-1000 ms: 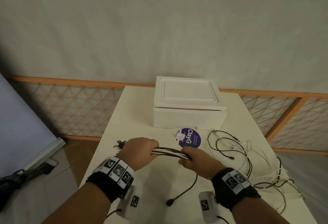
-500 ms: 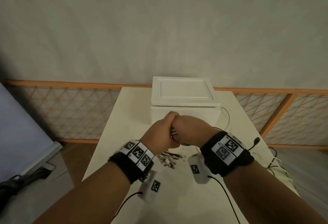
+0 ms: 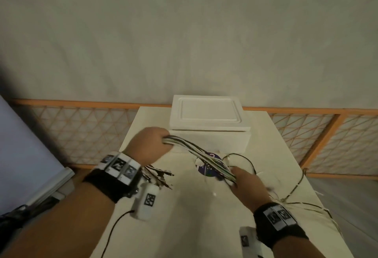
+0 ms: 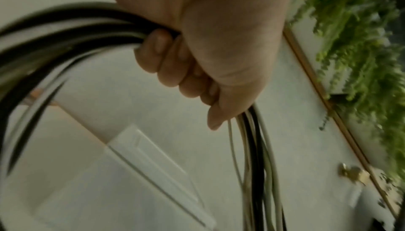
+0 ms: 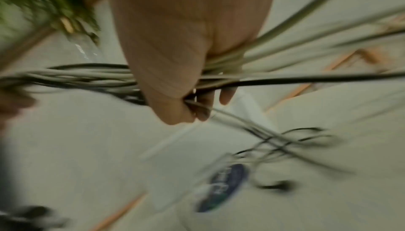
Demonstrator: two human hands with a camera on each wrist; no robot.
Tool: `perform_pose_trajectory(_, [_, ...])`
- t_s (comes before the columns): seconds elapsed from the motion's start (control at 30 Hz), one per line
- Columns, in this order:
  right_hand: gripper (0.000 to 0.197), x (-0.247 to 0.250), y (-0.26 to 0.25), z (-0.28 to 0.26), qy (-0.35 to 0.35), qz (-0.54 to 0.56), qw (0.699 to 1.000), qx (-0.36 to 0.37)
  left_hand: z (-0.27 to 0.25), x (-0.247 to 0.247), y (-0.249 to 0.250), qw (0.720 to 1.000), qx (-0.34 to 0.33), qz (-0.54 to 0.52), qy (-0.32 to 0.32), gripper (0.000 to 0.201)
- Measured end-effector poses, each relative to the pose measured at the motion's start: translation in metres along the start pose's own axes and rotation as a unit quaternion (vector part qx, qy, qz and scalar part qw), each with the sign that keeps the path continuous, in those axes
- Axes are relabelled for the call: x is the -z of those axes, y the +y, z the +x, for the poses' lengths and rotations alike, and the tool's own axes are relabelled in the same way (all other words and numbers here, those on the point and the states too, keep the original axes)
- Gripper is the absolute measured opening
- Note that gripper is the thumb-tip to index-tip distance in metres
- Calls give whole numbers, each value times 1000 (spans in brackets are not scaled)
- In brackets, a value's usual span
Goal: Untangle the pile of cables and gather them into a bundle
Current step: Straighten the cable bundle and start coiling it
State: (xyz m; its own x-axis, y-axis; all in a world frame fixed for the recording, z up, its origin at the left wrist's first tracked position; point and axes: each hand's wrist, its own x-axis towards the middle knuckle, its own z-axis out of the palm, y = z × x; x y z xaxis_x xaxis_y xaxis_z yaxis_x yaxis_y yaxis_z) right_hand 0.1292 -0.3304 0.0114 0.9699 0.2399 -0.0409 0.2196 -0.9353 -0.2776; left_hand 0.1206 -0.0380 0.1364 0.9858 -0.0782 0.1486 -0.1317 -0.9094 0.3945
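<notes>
- Black and white cables (image 3: 201,155) run as one gathered hank between the two hands, above the cream table (image 3: 184,216), at about 12 o'clock from the person.
- They look light, limp and smooth; I judge they will sag and slide through a loose grasp, so the hank wants holding round its whole girth, near each end of the straightened stretch.
- Left hand (image 3: 148,145) is fisted round the hank at about 11 o'clock, raised, knuckles up, plug ends (image 3: 157,176) dangling below the wrist.
- In the left wrist view its fingers (image 4: 173,65) are wrapped tightly over the strands.
- Right hand (image 3: 246,184) sits lower, at about 1 o'clock, curled round the same cables; the wrist view is blurred, yet the strands pass through its palm (image 5: 175,61).
- Loose loops (image 3: 241,159) lie on the table at 2 o'clock, beside a round blue label (image 3: 208,167), in front of a white foam box (image 3: 208,122).
</notes>
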Motion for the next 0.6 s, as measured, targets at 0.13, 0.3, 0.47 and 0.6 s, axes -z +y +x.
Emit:
perform_pose_trajectory(0.13, [23, -16, 59, -9, 34, -47, 998, -29, 11, 27, -6, 998, 17, -23, 48, 35])
perform_pose_trajectory(0.3, [16, 2, 84, 3, 114, -42, 988, -91, 25, 36, 7, 989, 25, -92, 110, 16])
perform_pose_trajectory(0.47, [20, 7, 127, -13, 68, 42, 966, -248, 41, 75, 1, 917, 113, -309, 225, 6])
perform_pose_trajectory(0.6, [28, 0, 144, -20, -67, 29, 962, -263, 47, 96, -1, 889, 152, -363, 235, 11])
